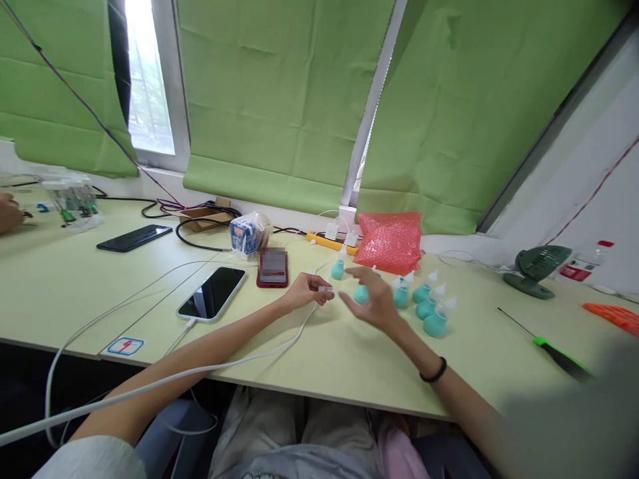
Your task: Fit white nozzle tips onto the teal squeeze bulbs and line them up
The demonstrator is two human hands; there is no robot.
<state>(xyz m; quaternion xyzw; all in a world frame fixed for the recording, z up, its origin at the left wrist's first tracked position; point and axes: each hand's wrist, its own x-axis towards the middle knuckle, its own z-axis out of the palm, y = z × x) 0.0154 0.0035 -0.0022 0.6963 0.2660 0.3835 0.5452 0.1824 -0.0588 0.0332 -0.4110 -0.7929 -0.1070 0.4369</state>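
My left hand (308,291) is closed, pinching a small clear plastic piece (325,289) above the table; its exact kind is too small to make out. Just right of it, my right hand (372,297) is open, thumb and fingers spread apart with nothing visible between them. Behind the right hand stands a teal squeeze bulb (360,294), partly hidden by the fingers. Another teal bulb with a clear nozzle (338,269) stands farther back between the hands. To the right, several more teal bulbs (435,324) stand upright in a cluster, topped with pale nozzles.
A white-edged phone (212,294), a red-cased phone (272,267) and a dark phone (134,238) lie leftward. White cables cross my left forearm. Behind are a yellow power strip (329,243) and red bubble-wrap pouch (389,241). A screwdriver (554,352) and green fan (539,269) occupy the right.
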